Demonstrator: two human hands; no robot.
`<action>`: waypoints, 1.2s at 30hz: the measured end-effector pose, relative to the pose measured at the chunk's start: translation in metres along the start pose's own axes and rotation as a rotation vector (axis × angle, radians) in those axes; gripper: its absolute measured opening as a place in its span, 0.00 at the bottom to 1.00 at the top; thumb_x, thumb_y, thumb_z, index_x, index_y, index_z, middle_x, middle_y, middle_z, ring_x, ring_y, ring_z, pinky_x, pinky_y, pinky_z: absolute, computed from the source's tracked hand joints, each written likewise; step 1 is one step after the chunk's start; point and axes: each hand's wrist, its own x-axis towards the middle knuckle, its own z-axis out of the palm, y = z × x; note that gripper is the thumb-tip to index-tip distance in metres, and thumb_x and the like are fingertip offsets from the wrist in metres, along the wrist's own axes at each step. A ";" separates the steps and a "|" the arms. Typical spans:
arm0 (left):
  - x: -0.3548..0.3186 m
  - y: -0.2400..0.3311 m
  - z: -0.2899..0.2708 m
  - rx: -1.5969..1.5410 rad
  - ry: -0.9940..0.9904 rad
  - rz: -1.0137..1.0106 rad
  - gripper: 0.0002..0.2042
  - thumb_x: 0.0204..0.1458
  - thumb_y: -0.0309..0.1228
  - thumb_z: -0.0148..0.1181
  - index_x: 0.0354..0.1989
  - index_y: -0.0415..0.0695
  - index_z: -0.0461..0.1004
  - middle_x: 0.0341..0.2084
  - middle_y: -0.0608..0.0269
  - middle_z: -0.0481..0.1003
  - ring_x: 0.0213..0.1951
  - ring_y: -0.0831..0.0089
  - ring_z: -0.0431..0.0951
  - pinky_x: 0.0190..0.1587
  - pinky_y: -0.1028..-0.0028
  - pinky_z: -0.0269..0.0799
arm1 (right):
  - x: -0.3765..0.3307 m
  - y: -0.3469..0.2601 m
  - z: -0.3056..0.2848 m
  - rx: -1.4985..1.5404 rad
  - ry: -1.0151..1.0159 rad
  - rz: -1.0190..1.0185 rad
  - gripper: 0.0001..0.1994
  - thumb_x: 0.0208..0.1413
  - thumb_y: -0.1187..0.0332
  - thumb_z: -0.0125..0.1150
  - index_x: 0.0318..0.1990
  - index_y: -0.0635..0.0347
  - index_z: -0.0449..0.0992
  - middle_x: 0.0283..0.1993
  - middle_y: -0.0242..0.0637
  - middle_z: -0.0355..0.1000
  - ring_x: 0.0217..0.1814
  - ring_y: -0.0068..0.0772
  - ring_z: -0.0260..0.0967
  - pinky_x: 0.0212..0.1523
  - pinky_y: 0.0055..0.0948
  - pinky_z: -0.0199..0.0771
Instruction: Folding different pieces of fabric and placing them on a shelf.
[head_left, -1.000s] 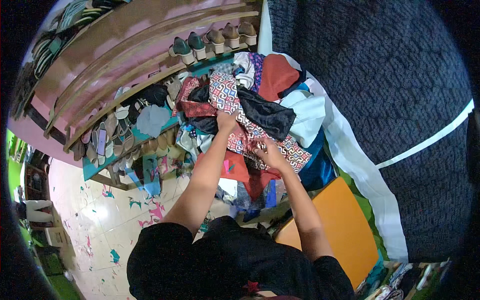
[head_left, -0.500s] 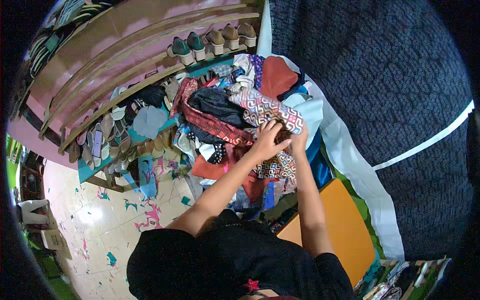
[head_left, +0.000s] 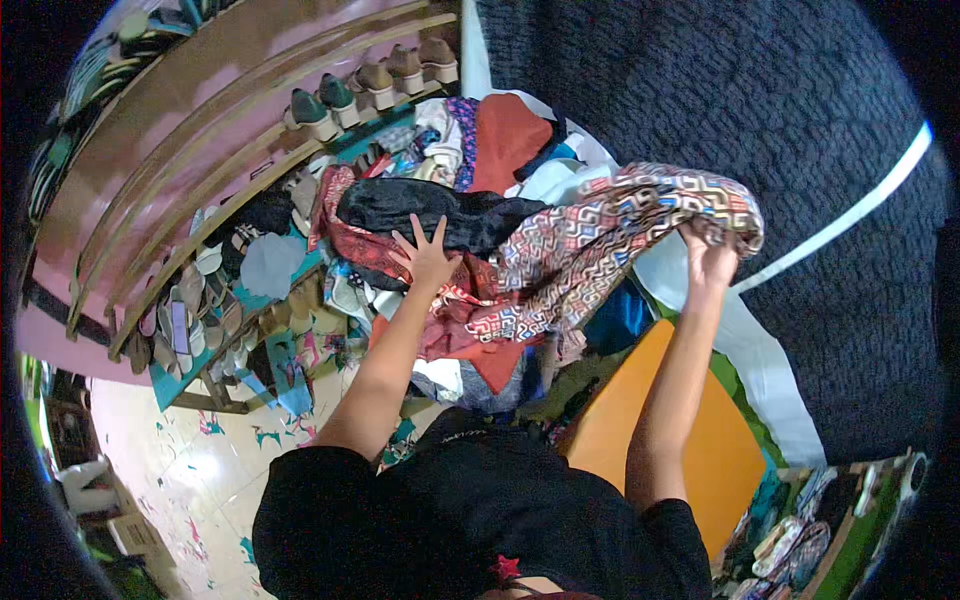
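The right hand (head_left: 712,252), well right of the black velvet cloth (head_left: 400,203), has its grip closed on one end of the geometric-print fabric (head_left: 590,240), which trails to that cloth's lower right. The left hand (head_left: 430,265) spreads, grip open, over its lower edge. Rust-red cloth (head_left: 513,140) lies to its upper right.

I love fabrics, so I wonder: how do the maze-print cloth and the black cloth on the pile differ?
The maze-print cloth is multicoloured; the black cloth is dark, with no print visible. The maze-print cloth has one end raised in the right hand, while the black cloth lies bunched on the pile. Both are creased.
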 end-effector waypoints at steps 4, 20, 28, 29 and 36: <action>0.002 0.009 0.015 0.005 0.114 0.032 0.38 0.36 0.44 0.58 0.58 0.60 0.47 0.60 0.55 0.32 0.58 0.41 0.29 0.51 0.39 0.28 | -0.023 -0.063 -0.024 -0.086 -0.028 -0.243 0.18 0.51 0.62 0.45 0.49 0.58 0.62 0.50 0.42 0.60 0.51 0.45 0.57 0.51 0.56 0.54; 0.006 0.000 0.049 -0.035 -0.066 0.166 0.36 0.35 0.41 0.59 0.57 0.60 0.49 0.60 0.54 0.35 0.58 0.41 0.28 0.52 0.40 0.29 | -0.195 -0.109 -0.231 -2.146 0.879 0.188 0.25 0.32 0.58 0.62 0.38 0.69 0.69 0.38 0.50 0.67 0.40 0.43 0.65 0.43 0.33 0.64; 0.010 -0.010 0.027 -0.094 -0.125 0.224 0.28 0.39 0.38 0.55 0.54 0.57 0.57 0.59 0.56 0.43 0.59 0.47 0.39 0.53 0.45 0.39 | -0.168 0.136 -0.102 -1.693 -0.606 -0.096 0.38 0.30 0.52 0.64 0.45 0.74 0.60 0.47 0.60 0.57 0.51 0.53 0.54 0.52 0.38 0.54; 0.013 -0.017 0.025 -0.142 -0.126 0.249 0.28 0.40 0.38 0.55 0.53 0.57 0.57 0.58 0.56 0.45 0.58 0.48 0.41 0.54 0.47 0.40 | -0.171 0.157 -0.080 -1.584 -0.793 0.124 0.43 0.30 0.52 0.65 0.51 0.70 0.53 0.52 0.57 0.51 0.56 0.51 0.48 0.55 0.37 0.49; 0.007 -0.041 0.003 -0.296 -0.024 0.317 0.23 0.41 0.37 0.54 0.49 0.55 0.63 0.56 0.55 0.50 0.58 0.49 0.41 0.54 0.46 0.38 | -0.181 0.280 -0.036 -1.548 -0.986 0.164 0.56 0.26 0.57 0.68 0.57 0.69 0.31 0.57 0.63 0.36 0.58 0.60 0.44 0.54 0.41 0.53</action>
